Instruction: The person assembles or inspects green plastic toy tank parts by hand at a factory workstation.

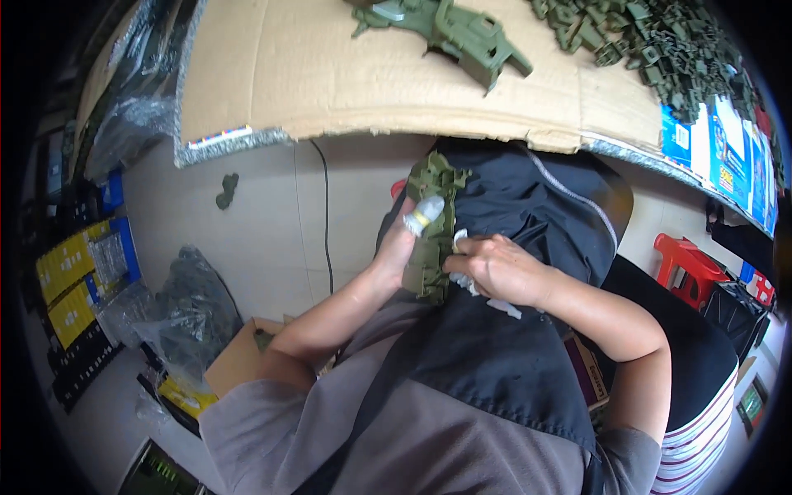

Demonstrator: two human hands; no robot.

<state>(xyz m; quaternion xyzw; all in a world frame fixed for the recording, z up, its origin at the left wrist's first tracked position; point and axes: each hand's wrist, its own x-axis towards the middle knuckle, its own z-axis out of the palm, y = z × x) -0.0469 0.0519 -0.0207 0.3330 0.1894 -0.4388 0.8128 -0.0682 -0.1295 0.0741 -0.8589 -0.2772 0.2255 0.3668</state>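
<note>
An olive-green moulded plastic part (pixel 431 256) stands lengthwise over my lap. My left hand (pixel 398 252) is closed around its left side, with a whitish wrapped thumb lying across the front. On the other side, my right hand (pixel 499 268) is closed with its fingertips at the part's right edge. A crumpled white cloth or tissue (pixel 464 283) shows under and beside those fingers. Whether the right fingers also hold a small tool is hidden. Below that hand, a loose white scrap (pixel 504 308) rests on the dark apron (pixel 495 355).
Ahead is a cardboard-covered table (pixel 330 74) bearing another green moulded part (pixel 462 41) and a heap of small green pieces (pixel 652 49). A red stool (pixel 689 268) stands at right. Left are a cable (pixel 324 206), a plastic bag (pixel 194 305) and a cardboard box (pixel 235 359).
</note>
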